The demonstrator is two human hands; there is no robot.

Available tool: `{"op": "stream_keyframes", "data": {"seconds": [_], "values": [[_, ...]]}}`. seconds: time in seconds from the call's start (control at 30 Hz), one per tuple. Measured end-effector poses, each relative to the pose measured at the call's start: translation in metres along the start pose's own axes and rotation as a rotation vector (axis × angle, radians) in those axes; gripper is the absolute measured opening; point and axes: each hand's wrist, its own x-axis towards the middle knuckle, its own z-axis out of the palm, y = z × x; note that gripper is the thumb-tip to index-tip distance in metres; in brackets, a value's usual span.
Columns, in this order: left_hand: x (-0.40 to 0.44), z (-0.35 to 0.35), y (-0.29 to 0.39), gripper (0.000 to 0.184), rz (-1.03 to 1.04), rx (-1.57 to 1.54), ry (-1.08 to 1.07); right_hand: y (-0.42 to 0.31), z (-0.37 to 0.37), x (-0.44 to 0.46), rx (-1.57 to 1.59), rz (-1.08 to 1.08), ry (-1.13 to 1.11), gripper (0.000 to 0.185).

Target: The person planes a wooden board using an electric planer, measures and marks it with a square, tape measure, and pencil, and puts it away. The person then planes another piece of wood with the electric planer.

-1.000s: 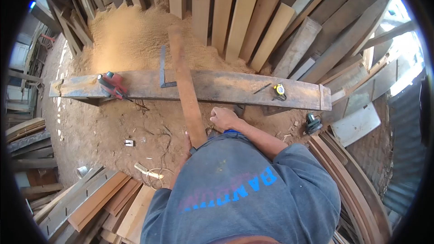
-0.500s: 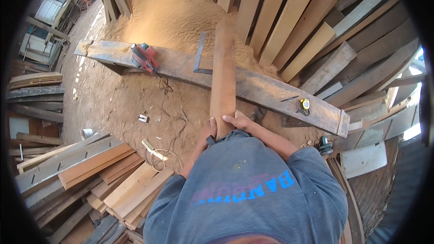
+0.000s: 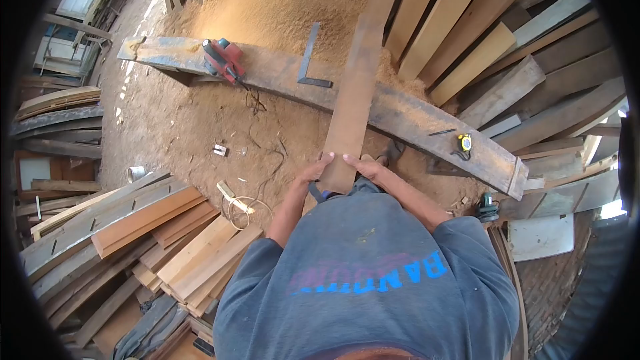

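Observation:
A long wooden board point(image 3: 352, 97) extends away from my body, its far part lying across a thick wooden beam point(image 3: 413, 120). My left hand point(image 3: 315, 170) grips the board's near end along its left edge. Opposite it, my right hand point(image 3: 365, 167) holds the right edge, thumb on top; the fingers underneath are hidden. A metal try square point(image 3: 308, 60) rests on the beam just left of the board. Farther left on the beam sits a red electric planer point(image 3: 225, 61).
A yellow tape measure point(image 3: 464, 143) and a thin dark pencil-like stick point(image 3: 442, 133) lie on the beam's right part. Sawdust point(image 3: 267, 7) is heaped behind it. Planks point(image 3: 427, 20) lean at the back right. Stacked boards point(image 3: 143, 220) fill the lower left. A cord point(image 3: 267, 173) trails over the ground.
The board has swung from nearly straight ahead to a rightward slant, and its broad face now shows flatter. Both hands still hold its near end, slightly higher in view.

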Motion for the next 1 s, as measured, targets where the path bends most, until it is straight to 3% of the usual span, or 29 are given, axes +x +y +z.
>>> {"op": "stream_keyframes", "data": {"seconds": [0.2,0.27,0.33,0.43,0.53,0.6,0.7,0.8,0.9,1.0], "values": [[-0.003,0.011,-0.010,0.093,-0.010,0.170,0.072,0.007,-0.016,0.009,-0.422,0.057,0.071,0.083],[0.001,0.013,-0.008,0.093,-0.015,0.325,0.116,0.006,-0.025,0.005,-0.378,0.035,0.027,0.083],[-0.038,0.049,0.051,0.093,-0.083,0.497,0.213,0.012,-0.032,0.011,-0.295,-0.001,-0.036,0.082],[-0.037,0.054,0.054,0.100,0.095,0.686,0.182,0.026,-0.044,0.024,-0.219,-0.035,-0.108,0.079],[-0.046,0.077,0.067,0.105,-0.101,0.995,0.396,0.004,-0.043,0.006,-0.348,0.019,-0.094,0.075],[-0.056,0.086,0.070,0.110,-0.094,1.037,0.428,0.014,-0.045,0.019,-0.416,0.079,-0.091,0.071],[-0.063,0.081,0.067,0.114,-0.035,1.075,0.407,0.027,-0.034,0.015,-0.263,-0.041,0.013,0.064],[-0.070,0.080,0.070,0.114,-0.003,1.080,0.374,0.028,-0.037,0.017,-0.215,0.143,-0.020,0.053],[-0.084,0.098,0.091,0.112,-0.025,1.090,0.373,0.073,-0.054,0.052,-0.210,0.063,-0.033,0.048],[-0.089,0.116,0.100,0.111,-0.097,1.152,0.384,0.092,-0.063,0.059,-0.061,-0.045,-0.190,0.036]]}}
